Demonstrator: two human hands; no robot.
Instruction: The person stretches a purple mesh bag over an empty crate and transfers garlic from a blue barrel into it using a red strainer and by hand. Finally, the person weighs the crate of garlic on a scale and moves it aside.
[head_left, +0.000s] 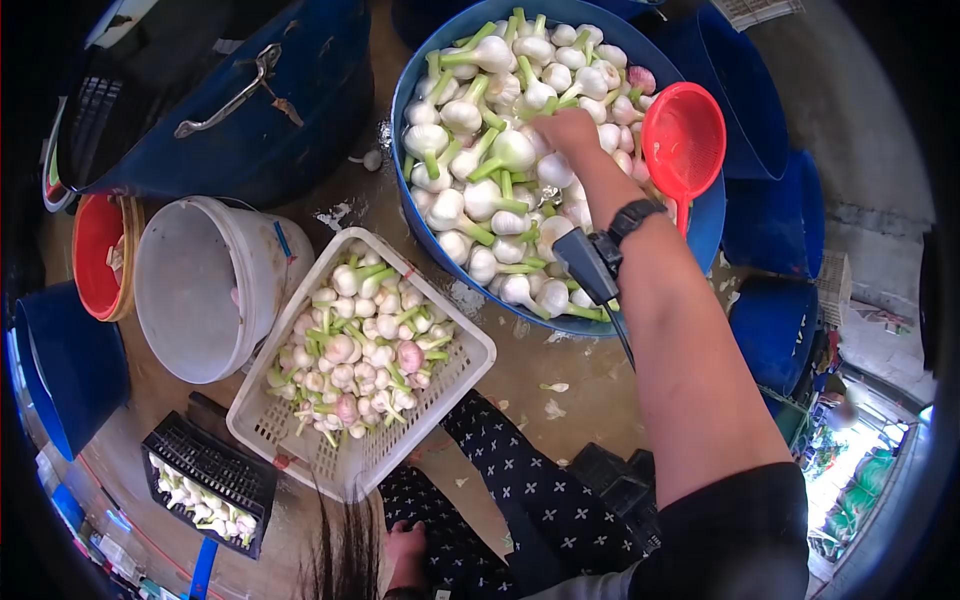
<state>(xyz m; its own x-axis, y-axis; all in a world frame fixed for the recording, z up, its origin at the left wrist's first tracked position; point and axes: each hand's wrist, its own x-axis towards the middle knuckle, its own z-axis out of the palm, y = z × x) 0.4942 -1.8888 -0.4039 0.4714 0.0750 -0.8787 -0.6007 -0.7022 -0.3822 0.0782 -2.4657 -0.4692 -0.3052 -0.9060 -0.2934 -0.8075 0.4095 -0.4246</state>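
My right hand [567, 132] reaches into a big blue tub [408, 215] heaped with white garlic bulbs [513, 150] on short green stems. Its fingers dip among the bulbs, so what they hold is hidden. A black strap and a small device [590, 262] sit on that wrist. Down at the bottom, my left hand [406, 545] rests by my patterned trouser leg, its fingers curled and too small to read. A white perforated basket [465, 345] of smaller garlic [345, 350] stands beside my legs. Over the tub's right edge lies a red strainer [684, 140].
White bucket [195, 290] and red bucket [97, 257] stand at the left, below a large dark blue container [300, 130]. A black crate [210, 475] with garlic is at the lower left. More blue tubs [770, 215] line the right side. Scraps lie on the wet floor.
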